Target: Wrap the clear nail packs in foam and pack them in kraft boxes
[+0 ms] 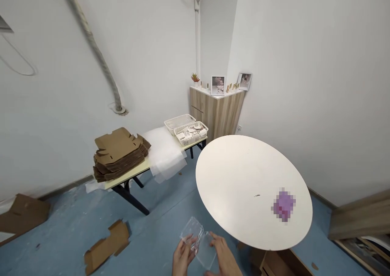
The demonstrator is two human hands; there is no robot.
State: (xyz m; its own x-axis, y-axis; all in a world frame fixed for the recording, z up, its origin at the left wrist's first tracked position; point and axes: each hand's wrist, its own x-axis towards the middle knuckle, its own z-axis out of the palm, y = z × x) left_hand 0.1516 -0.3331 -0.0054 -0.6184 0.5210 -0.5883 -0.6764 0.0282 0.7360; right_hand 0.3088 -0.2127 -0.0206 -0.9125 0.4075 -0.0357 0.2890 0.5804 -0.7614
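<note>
Near the bottom centre of the head view, a clear plastic case point(193, 230) lies opened out between my hands, its two halves spread apart. My left hand point(182, 257) has its fingers closed on the left half, near the middle fold. On the other half rests my right hand point(224, 255), with the fingers at its upper right edge. To the right stands a white oval table point(240, 174), bearing a pixelated purple item point(284, 205).
A narrow table point(134, 171) at the left holds flattened cardboard boxes point(117, 146), white foam sheets point(166, 150) and white baskets point(191, 133). Cardboard pieces point(106, 246) lie on the blue floor. A wooden cabinet point(228, 112) stands in the corner; an open box point(280, 263) is below the oval table.
</note>
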